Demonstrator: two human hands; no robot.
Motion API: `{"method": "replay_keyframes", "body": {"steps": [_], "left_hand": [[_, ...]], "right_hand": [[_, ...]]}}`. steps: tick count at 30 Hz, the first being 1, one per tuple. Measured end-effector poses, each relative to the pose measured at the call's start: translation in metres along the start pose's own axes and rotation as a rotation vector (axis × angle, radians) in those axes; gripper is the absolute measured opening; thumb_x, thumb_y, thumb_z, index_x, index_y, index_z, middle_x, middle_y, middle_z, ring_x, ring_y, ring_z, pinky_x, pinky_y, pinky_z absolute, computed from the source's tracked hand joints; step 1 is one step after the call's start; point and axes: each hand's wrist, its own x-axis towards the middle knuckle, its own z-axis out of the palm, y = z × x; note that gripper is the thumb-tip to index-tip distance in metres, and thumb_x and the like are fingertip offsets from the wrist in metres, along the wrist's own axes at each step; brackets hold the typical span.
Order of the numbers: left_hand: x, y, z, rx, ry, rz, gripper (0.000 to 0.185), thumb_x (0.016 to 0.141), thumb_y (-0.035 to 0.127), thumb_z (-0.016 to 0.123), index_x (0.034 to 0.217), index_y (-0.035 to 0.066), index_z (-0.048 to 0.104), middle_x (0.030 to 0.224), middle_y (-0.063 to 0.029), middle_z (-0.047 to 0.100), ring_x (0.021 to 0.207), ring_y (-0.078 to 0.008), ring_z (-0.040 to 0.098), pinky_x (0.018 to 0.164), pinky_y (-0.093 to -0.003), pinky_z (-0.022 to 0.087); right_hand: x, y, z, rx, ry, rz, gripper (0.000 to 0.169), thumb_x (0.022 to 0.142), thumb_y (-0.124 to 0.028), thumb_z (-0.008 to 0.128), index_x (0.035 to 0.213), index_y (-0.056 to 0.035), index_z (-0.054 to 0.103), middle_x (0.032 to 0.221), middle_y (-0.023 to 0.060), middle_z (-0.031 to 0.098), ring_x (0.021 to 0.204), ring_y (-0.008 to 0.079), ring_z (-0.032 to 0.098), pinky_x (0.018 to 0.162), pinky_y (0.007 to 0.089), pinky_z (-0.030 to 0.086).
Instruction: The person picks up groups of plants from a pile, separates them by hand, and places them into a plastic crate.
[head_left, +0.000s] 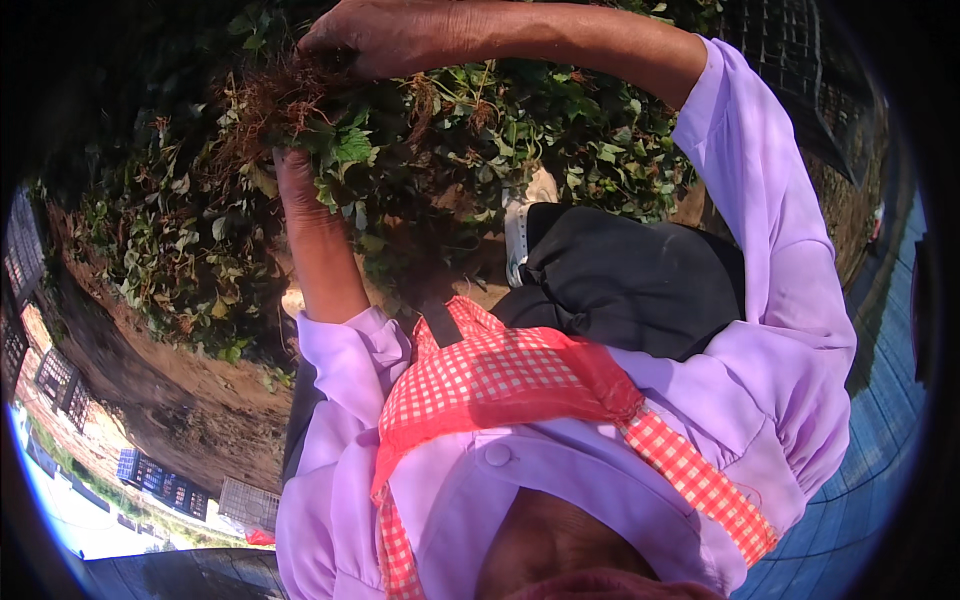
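A bunch of uprooted leafy plants (281, 105) with tangled reddish-brown roots is between my two hands. My left hand (289, 157) reaches up into it from below, mostly covered by roots and a bright green toothed leaf (352, 145). From above, my right hand (356, 37) curls over the roots at the bunch's upper edge. The fingertips of both hands are hidden in shade and foliage. More loose plants (187, 247) with green and yellowing leaves lie heaped on the ground under and around my hands, some with their roots showing (480, 116).
Bare brown soil (217, 390) runs along the left. Black plastic crates (64, 386), a blue crate (161, 480) and a grey crate (250, 502) stand there. Another dark crate (795, 67) is at upper right. My bent leg (630, 277) and shoe (521, 225) are beside the heap. Blue sheeting (862, 480) lies behind.
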Motion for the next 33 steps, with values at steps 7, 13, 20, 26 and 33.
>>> {"method": "replay_keyframes", "body": {"steps": [7, 13, 20, 26, 33], "left_hand": [[-0.011, 0.059, -0.013, -0.176, 0.279, -0.142, 0.063, 0.079, 0.05, 0.059, 0.12, 0.002, 0.053, 0.117, -0.0122, 0.057, 0.103, -0.0265, 0.056, 0.091, -0.0408, 0.046], [-0.006, 0.065, -0.004, -0.195, 0.314, -0.147, 0.06, 0.077, 0.043, 0.064, 0.121, 0.005, 0.051, 0.114, -0.0098, 0.059, 0.103, -0.0255, 0.056, 0.088, -0.0393, 0.047], [0.006, 0.042, -0.023, -0.184, 0.198, -0.124, 0.054, 0.077, 0.037, 0.066, 0.12, 0.008, 0.05, 0.111, -0.0082, 0.058, 0.099, -0.0243, 0.057, 0.084, -0.0386, 0.049], [0.008, 0.033, -0.029, -0.262, 0.203, -0.168, 0.053, 0.073, 0.033, 0.072, 0.116, 0.009, 0.052, 0.102, -0.0063, 0.06, 0.093, -0.0225, 0.059, 0.08, -0.0365, 0.05], [0.001, 0.03, -0.035, -0.228, 0.268, -0.128, 0.055, 0.074, 0.036, 0.069, 0.117, 0.007, 0.052, 0.102, -0.0081, 0.06, 0.093, -0.0238, 0.06, 0.08, -0.0377, 0.051]], "right_hand": [[-0.054, 0.054, 0.036, -0.395, -0.511, 0.004, 0.029, 0.073, -0.003, 0.06, 0.102, -0.0044, 0.058, 0.115, 0.0105, 0.057, 0.106, 0.0236, 0.055, 0.08, 0.036, 0.049], [-0.065, 0.098, 0.031, -0.269, -0.352, 0.042, 0.015, 0.079, -0.011, 0.06, 0.091, -0.0035, 0.061, 0.094, 0.0121, 0.064, 0.082, 0.0279, 0.062, 0.071, 0.0347, 0.049], [-0.074, 0.108, -0.021, 0.294, -0.039, 0.628, 0.014, 0.085, -0.011, 0.059, 0.096, -0.0021, 0.061, 0.082, 0.0069, 0.064, 0.076, 0.0131, 0.062, 0.068, 0.0273, 0.05], [-0.087, 0.116, 0.026, -0.368, -0.148, 0.068, 0.022, 0.074, -0.002, 0.057, 0.093, -0.0112, 0.063, 0.099, 0.0061, 0.062, 0.091, 0.0257, 0.061, 0.073, 0.037, 0.049], [-0.064, 0.111, 0.045, -0.267, -0.433, -0.064, 0.018, 0.078, -0.013, 0.057, 0.093, -0.0082, 0.064, 0.11, 0.0084, 0.059, 0.1, 0.0283, 0.056, 0.081, 0.0385, 0.048]]}}
